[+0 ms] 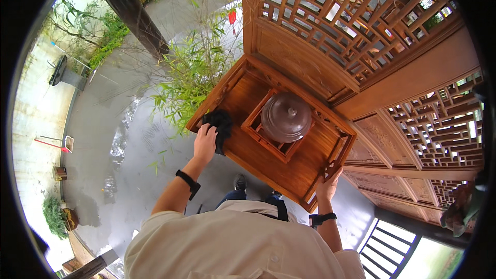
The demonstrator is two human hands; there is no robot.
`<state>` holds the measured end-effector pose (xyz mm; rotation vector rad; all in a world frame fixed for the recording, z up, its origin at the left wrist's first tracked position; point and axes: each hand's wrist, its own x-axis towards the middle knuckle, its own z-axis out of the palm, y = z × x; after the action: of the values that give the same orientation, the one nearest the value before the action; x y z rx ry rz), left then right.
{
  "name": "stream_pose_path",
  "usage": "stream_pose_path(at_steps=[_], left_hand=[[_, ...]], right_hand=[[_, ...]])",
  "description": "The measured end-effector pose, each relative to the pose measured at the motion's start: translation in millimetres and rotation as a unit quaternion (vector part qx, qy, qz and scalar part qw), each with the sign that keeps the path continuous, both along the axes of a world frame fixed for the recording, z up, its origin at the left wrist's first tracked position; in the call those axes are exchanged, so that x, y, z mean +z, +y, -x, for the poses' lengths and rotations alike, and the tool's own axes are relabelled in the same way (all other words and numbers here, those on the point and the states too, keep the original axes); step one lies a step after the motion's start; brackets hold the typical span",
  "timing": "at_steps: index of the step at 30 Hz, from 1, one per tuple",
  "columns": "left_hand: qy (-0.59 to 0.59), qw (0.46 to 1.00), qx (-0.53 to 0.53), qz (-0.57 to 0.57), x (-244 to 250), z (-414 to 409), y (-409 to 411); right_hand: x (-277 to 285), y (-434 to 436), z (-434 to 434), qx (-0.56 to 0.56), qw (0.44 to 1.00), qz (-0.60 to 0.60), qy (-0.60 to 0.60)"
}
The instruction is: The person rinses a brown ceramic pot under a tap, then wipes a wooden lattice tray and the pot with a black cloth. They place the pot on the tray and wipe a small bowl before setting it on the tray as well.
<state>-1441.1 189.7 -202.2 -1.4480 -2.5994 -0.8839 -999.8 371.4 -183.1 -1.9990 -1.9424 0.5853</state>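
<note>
Before me stands a reddish-brown wooden table (pixel 248 139) with a raised, carved rim. My left hand (pixel 206 139) holds a black cloth (pixel 220 128) against the table's left corner; the cloth drapes over the edge. At the opposite, right end, my right hand (pixel 328 186) grips the carved rim, its fingers partly hidden by the wood. Between the hands, on the tabletop, a square wooden stand (pixel 285 154) carries a round, dark brown lidded jar (pixel 286 118) with a small knob. Neither hand touches the jar.
Carved lattice panels (pixel 348 89) rise close behind the table. A leafy bamboo plant (pixel 190 73) crowds its left side. A dark wooden post (pixel 131 11) stands farther left. Along the far wall are a red-handled dustpan (pixel 69 144) and a potted plant (pixel 54 215). Wet patches shine on the grey floor (pixel 128 135).
</note>
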Motion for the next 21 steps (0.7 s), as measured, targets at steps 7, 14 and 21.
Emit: stream_pose_path(at_steps=[7, 14, 21], left_hand=[[0.171, 0.98, 0.091, 0.047, 22.4, 22.3, 22.3], [0.241, 0.965, 0.032, 0.094, 28.3, 45.0, 119.4], [0.271, 0.958, -0.017, 0.09, 30.6, 72.3, 221.7]], right_hand=[[-0.3, -2.4, 3.3, 0.018, 1.0, -0.019, -0.014], [4.4, -5.7, 5.0, 0.003, 0.999, -0.013, -0.032], [4.3, -3.8, 4.9, -0.007, 0.999, 0.009, -0.031]])
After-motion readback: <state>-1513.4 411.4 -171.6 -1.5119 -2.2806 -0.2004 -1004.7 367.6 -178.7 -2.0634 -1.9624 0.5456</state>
